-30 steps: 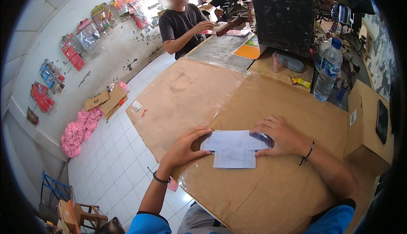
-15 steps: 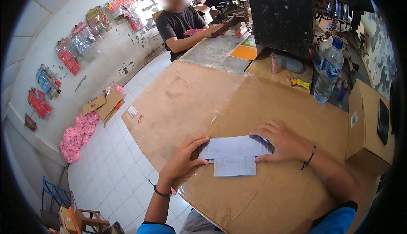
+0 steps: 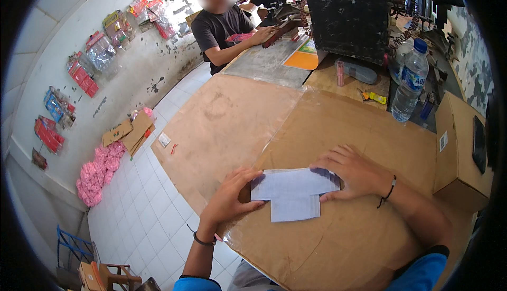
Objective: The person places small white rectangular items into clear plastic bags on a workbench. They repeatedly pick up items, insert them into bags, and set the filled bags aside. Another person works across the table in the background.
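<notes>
A stack of pale bluish-white paper sheets [image 3: 291, 184] lies on the brown-covered table close to me. Its wide upper part runs crosswise, and a narrower block of sheets [image 3: 293, 210] juts out toward me from under or beside it. My left hand [image 3: 232, 192] grips the left end, thumb at the lower edge and fingers at the upper. At the other end my right hand [image 3: 355, 176] is curled round the right edge, its fingers over the top corner and thumb below. Slightly fanned layers show at the right edges.
A water bottle [image 3: 410, 82] and a cardboard box [image 3: 458, 151] with a black phone [image 3: 478, 144] stand at the right. A small white packet [image 3: 165, 140] lies by the table's left edge. Across the table, a person [image 3: 222, 32] handles something pink; another sits farther back.
The sheets have shifted slightly, and the narrower block now shows fanned edges on its right side. Both hands keep their hold at the two ends.
</notes>
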The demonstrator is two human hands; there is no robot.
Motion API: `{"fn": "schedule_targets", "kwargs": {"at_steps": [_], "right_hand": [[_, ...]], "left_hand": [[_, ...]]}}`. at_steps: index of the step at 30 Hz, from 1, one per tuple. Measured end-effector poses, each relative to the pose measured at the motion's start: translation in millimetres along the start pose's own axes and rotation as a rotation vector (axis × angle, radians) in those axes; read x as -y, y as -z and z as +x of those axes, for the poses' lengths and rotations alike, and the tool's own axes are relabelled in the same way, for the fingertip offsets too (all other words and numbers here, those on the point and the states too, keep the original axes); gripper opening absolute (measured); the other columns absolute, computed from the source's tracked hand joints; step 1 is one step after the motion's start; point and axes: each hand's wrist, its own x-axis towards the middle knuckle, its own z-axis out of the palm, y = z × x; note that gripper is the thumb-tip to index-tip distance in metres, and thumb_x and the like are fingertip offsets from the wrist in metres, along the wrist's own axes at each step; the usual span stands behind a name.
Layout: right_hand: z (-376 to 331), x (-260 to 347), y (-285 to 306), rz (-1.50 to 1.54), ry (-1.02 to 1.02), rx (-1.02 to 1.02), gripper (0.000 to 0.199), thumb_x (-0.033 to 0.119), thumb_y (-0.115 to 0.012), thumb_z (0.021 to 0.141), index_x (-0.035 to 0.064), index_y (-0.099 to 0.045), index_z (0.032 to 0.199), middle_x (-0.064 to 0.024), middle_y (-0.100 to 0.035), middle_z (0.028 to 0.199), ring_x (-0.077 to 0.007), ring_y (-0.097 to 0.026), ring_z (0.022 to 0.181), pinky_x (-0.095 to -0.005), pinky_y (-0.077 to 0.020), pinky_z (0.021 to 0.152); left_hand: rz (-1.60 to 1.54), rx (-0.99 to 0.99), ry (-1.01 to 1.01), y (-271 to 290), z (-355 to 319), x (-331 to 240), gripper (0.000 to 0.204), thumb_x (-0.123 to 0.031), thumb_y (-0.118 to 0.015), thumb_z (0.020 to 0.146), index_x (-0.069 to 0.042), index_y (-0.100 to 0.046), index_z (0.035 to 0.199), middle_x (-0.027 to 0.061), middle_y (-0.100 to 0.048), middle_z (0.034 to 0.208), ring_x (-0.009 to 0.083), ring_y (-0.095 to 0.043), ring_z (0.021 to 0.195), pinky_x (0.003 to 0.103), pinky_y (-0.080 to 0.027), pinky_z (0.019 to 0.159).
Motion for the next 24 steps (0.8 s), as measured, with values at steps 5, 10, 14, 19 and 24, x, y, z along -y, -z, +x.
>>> {"fn": "schedule_targets", "kwargs": {"at_steps": [5,10,14,19,24], "right_hand": [[0,0,0,0.011,-0.005,-0.004,0.073,0.057,-0.077,0.08,0.0089,-0.057,0.132,-0.0131,-0.06,0.125,-0.0322,-0.052,0.118,-0.0451,-0.0401,0.103],[-5,-2,-5,0.04,-0.02,-0.022,0.075,0.057,-0.077,0.08,0.0089,-0.057,0.133,-0.0124,-0.061,0.125,-0.0315,-0.053,0.117,-0.0437,-0.0402,0.103],[-4,-3,-2,0.056,-0.034,0.012,0.076,0.057,-0.078,0.08,0.0096,-0.057,0.135,-0.0112,-0.062,0.125,-0.03,-0.053,0.117,-0.0427,-0.0394,0.103],[-4,-3,-3,0.038,-0.019,0.008,0.076,0.058,-0.078,0.079,0.0107,-0.056,0.135,-0.011,-0.062,0.125,-0.0293,-0.053,0.119,-0.0437,-0.0385,0.103],[-2,-2,-2,0.02,-0.02,0.0,0.077,0.059,-0.078,0.079,0.0108,-0.056,0.135,-0.0112,-0.061,0.126,-0.0302,-0.053,0.12,-0.0447,-0.0383,0.103]], "left_hand": [[0.017,-0.064,0.126,-22,-15,-25,0.076,-0.019,-0.085,0.077,-0.01,-0.051,0.144,0.0157,-0.054,0.14,0.0342,-0.046,0.136,0.043,-0.04,0.114],[-0.086,-0.143,0.168,-27,-13,-30,0.082,-0.02,-0.086,0.077,-0.01,-0.047,0.148,0.0157,-0.051,0.146,0.0349,-0.045,0.136,0.043,-0.037,0.116],[0.019,-0.059,0.17,-22,-11,-32,0.083,-0.022,-0.088,0.073,-0.011,-0.05,0.147,0.0145,-0.051,0.146,0.0343,-0.045,0.136,0.044,-0.036,0.116],[0.013,-0.094,0.108,-22,-15,-22,0.081,-0.023,-0.091,0.068,-0.011,-0.058,0.14,0.0132,-0.054,0.141,0.0333,-0.046,0.135,0.044,-0.037,0.115],[-0.01,-0.09,0.097,-20,-15,-21,0.08,-0.029,-0.093,0.064,-0.009,-0.062,0.135,0.0132,-0.056,0.136,0.0331,-0.048,0.133,0.044,-0.038,0.112]]}}
